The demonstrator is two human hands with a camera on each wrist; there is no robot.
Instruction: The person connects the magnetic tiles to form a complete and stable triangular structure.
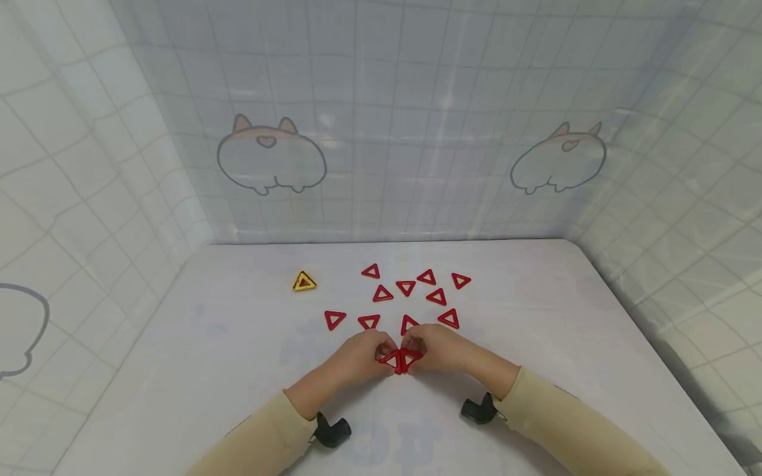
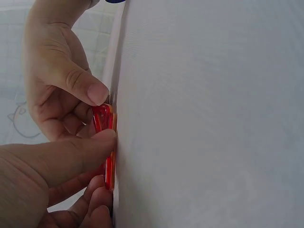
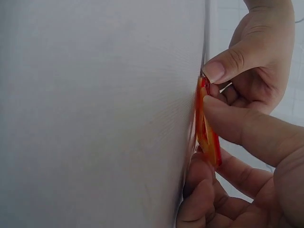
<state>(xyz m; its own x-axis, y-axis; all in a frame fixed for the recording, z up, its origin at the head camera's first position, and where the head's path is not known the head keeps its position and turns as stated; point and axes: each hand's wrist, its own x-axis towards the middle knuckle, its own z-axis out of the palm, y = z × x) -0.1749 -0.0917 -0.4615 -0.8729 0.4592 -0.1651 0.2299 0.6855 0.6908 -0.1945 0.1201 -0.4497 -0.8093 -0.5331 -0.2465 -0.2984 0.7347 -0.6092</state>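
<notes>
My left hand (image 1: 364, 357) pinches a red plastic triangle (image 1: 390, 360) with an open centre, thumb on its near face in the left wrist view. Facing it, my right hand (image 1: 440, 347) pinches a second red triangle (image 1: 409, 358) of the same kind. The two triangles meet side to side between the hands, close over the white tabletop. From the right wrist, the right thumb (image 3: 232, 114) lies across the orange-red edge of a triangle (image 3: 209, 147). Fingers hide parts of both pieces.
Beyond the hands, several loose red triangles (image 1: 382, 293) lie scattered on the white table (image 1: 536, 317). A yellow triangle (image 1: 304, 281) lies to their left. Grid-patterned curtains (image 1: 417, 132) enclose the back and sides. Dark wrist mounts (image 1: 332, 431) stick out below the sleeves.
</notes>
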